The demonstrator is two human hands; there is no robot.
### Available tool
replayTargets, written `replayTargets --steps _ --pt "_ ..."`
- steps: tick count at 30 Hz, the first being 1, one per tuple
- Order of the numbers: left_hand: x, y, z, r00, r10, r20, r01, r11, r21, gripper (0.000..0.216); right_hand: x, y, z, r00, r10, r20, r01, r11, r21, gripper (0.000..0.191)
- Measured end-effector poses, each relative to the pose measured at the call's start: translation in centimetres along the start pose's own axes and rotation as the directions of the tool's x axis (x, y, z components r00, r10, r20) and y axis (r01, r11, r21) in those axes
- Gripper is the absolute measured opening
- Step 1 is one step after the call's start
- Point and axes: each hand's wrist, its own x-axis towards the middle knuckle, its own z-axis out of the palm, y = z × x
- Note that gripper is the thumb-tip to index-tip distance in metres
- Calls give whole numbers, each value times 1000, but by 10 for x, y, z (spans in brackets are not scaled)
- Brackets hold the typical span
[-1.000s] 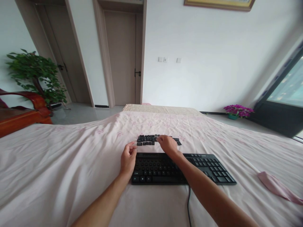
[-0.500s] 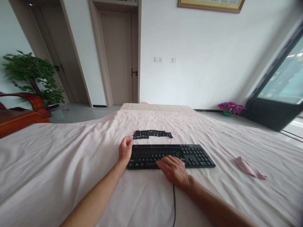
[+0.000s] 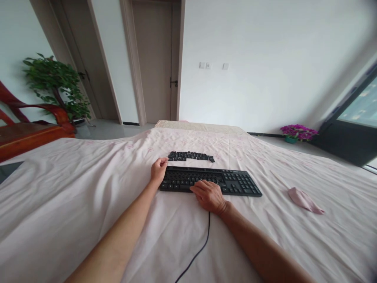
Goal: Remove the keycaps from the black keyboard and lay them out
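Observation:
A black keyboard (image 3: 235,184) lies on a pale pink cloth, with many keycaps gone from its upper left and middle. Behind it sit rows of loose black keycaps (image 3: 191,156). My left hand (image 3: 159,171) is at the keyboard's upper left corner, thumb and forefinger pinched against the left end of the keycap rows; what they hold is hidden. Over the keyboard's lower middle, my right hand (image 3: 208,194) has its fingers curled together. A thin, light, wire-like bit shows beside its knuckles, too small to name. The keyboard's cable (image 3: 203,247) runs towards me below that hand.
On the right of the floral cloth (image 3: 265,236) lies a crumpled pink rag (image 3: 304,200). A wooden chair (image 3: 38,133) and a leafy plant (image 3: 55,82) stand at left. Purple flowers (image 3: 299,132) are on the floor at far right, near a dark-framed door (image 3: 347,133).
The camera view has shifted, so the keyboard and hands appear higher. More of the cable shows, curving left. Both hands keep nearly the same places relative to the keyboard.

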Motion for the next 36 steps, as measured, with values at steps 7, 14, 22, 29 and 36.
replayTargets --steps 7,14,22,29,36 --pt "-4 6 -3 1000 9 16 -9 1000 -15 23 1 2 -7 998 52 38 -57 991 119 25" --pt "-7 9 -3 1000 3 31 -3 1000 0 23 -1 6 -14 999 40 37 -47 980 191 32" --pt "-7 12 -3 999 -3 50 2 1000 20 22 4 5 -30 999 25 -39 -13 961 276 39" --pt "-4 11 -2 997 -19 68 18 1000 25 22 7 12 -38 955 284 -81 -263 943 204 34" --pt "1 29 1 995 -47 87 39 995 87 24 19 42 -20 826 563 -8 -451 671 589 24"
